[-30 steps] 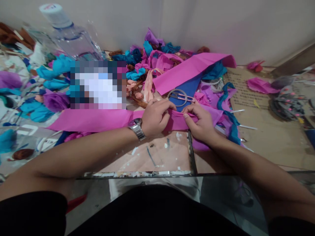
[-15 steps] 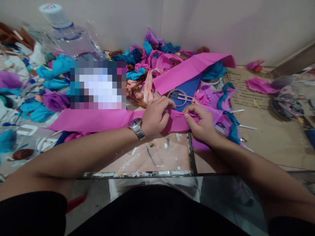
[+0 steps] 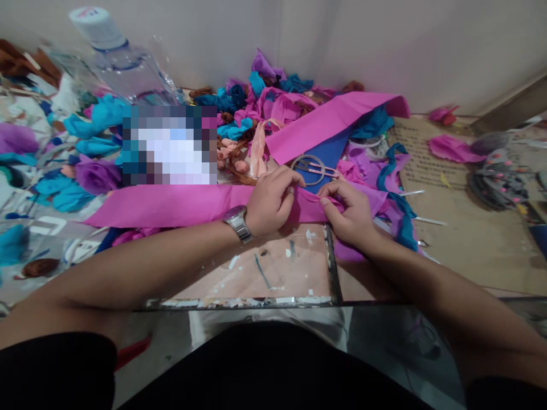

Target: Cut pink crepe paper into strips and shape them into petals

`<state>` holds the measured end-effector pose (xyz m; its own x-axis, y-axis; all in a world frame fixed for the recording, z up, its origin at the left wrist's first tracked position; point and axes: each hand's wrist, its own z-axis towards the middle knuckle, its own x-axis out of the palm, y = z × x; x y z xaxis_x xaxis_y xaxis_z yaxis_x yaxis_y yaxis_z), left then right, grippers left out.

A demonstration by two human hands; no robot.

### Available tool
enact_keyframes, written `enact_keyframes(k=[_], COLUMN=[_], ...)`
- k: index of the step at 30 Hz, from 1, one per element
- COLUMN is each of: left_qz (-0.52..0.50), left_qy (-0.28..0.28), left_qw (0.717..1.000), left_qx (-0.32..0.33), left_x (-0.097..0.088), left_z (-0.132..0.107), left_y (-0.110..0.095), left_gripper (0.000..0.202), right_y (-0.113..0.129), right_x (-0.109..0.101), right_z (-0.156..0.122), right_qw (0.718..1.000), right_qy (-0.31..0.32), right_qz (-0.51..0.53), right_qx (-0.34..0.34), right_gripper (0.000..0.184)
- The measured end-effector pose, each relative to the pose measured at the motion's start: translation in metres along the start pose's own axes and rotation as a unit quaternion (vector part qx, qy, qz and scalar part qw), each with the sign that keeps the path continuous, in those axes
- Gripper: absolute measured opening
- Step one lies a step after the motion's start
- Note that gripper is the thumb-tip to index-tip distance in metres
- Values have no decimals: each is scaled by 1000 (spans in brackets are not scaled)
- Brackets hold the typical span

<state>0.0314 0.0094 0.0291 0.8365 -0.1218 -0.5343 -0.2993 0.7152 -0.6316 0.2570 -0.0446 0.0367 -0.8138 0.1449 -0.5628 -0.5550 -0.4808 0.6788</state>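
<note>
A long pink crepe paper strip (image 3: pixel 171 206) lies across the table in front of me, running left from my hands. My left hand (image 3: pixel 269 200), with a metal watch on its wrist, is closed on the strip's upper edge. My right hand (image 3: pixel 348 212) pinches the same strip just to the right, fingers pressed together on the fold. The two hands almost touch. Small metal scissors (image 3: pixel 314 167) lie just beyond my fingers on a blue sheet.
A second pink paper sheet (image 3: pixel 337 122) slants behind the scissors. Heaps of blue, purple and pink paper flowers (image 3: pixel 92 165) fill the left and back. A plastic water bottle (image 3: pixel 119 60) stands at back left. A glass table edge (image 3: pixel 256 302) runs near me.
The strip's left part has lifted and shifted slightly upward. My left fingers have crept a little along the fold. The right hand stays almost still.
</note>
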Motion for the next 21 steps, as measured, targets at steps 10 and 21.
enact_keyframes(k=[10, 21], left_qz=[-33, -8], left_qy=[-41, 37], left_qw=[999, 999], left_qx=[-8, -2], left_x=[4, 1], left_z=[1, -1], left_y=[4, -2], left_gripper=[21, 21], right_y=[1, 2], right_x=[0, 1], right_z=[1, 1], right_qw=[1000, 1000], right_qy=[-4, 16], right_qz=[-2, 0], right_qx=[2, 1], right_gripper=[7, 9])
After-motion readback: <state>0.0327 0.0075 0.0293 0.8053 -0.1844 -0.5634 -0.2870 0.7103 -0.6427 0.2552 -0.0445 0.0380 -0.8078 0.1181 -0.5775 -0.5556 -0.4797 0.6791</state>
